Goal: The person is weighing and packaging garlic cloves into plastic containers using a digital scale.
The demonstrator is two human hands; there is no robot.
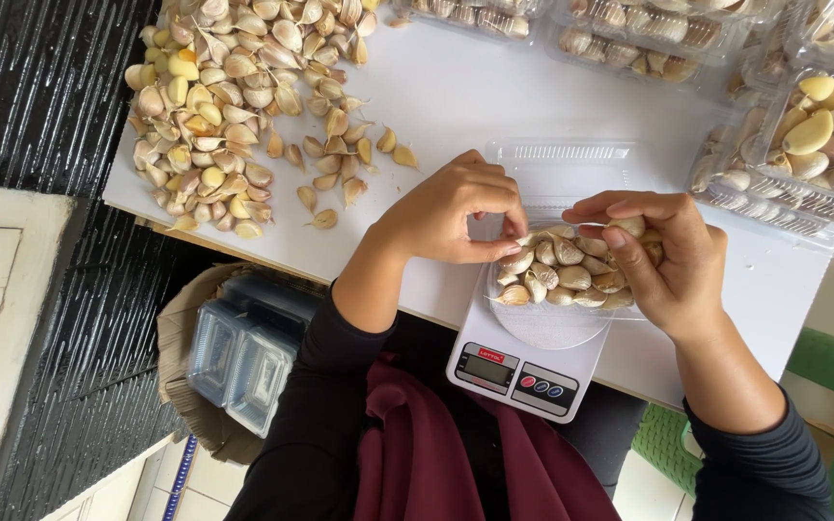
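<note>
Both hands are working over the clear tray of garlic cloves point(567, 275) sitting on the white scale point(523, 362) at the desk's near edge. My left hand point(451, 212) is pinching one clove; my right hand point(673, 256) is holding another. Placing gently is keeping the reading steady, I judge. Containers along the far edge are being cut off.

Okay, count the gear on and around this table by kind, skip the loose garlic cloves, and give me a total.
Kitchen scale: 1
Open clear tray on the scale: 1
Filled clear packs along the far edge, some cut off: at least 5
Stacks of empty clear containers in a box below: 2
Total: at least 9
</note>
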